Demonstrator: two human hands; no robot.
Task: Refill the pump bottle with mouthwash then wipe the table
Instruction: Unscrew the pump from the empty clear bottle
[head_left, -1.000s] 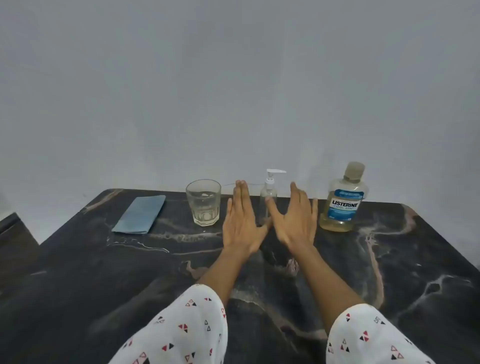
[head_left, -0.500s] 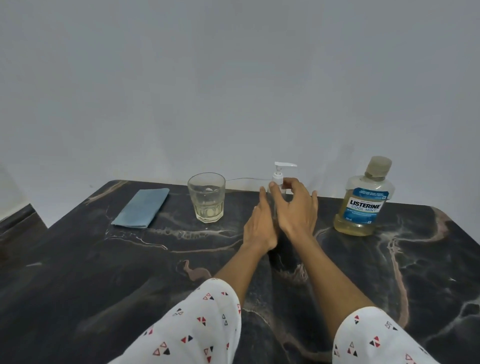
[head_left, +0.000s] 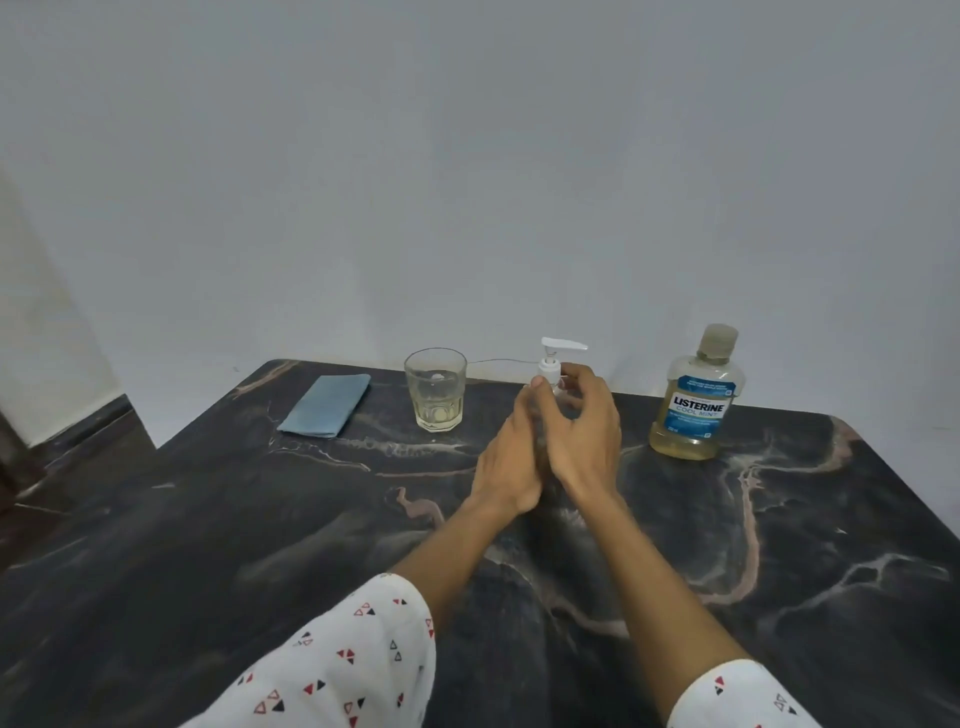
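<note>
The right hand's fingers curl around the white collar of the clear plastic pump bottle, likely to unscrew it, while the left hand wraps the body to steady it. Both forearms reach forward over the dark marbled desk; the amber mouthwash bottle stands to the right.

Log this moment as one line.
step: open pump bottle | left hand: on body | right hand: at collar | mouthwash: capped | cloth: untouched
</note>
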